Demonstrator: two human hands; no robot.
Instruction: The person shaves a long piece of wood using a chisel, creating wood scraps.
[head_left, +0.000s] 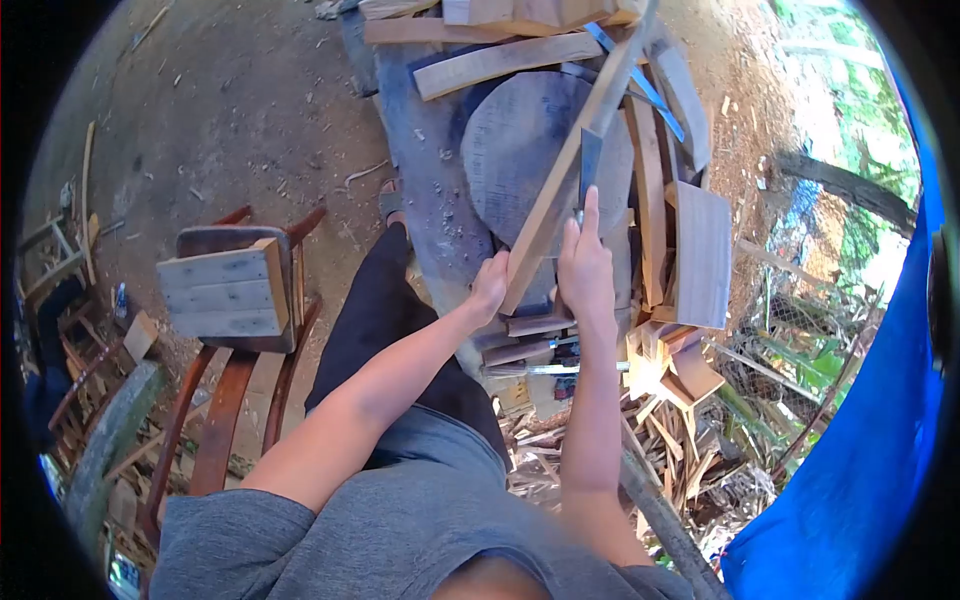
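Observation:
My left hand [488,287] is closed around the near end of a long, narrow wooden strip [560,190], which slants up and away to the right across a round wooden block [515,140]. My right hand [585,268] grips a hand tool with a flat, dark blade [590,158]. Its index finger stretches along the tool, and the palm hides the handle. The blade points away from me and overlaps the strip's right side in this view; I cannot tell exactly what kind of tool it is.
Wooden pieces [505,65] lie behind the block, with a blue metal tool [655,100] among them. A board [703,255] stands at the right, above scattered offcuts [680,450]. A wooden chair [215,400] carries a grey plank panel [222,292] on the left. Blue tarp [840,450] hangs at the right.

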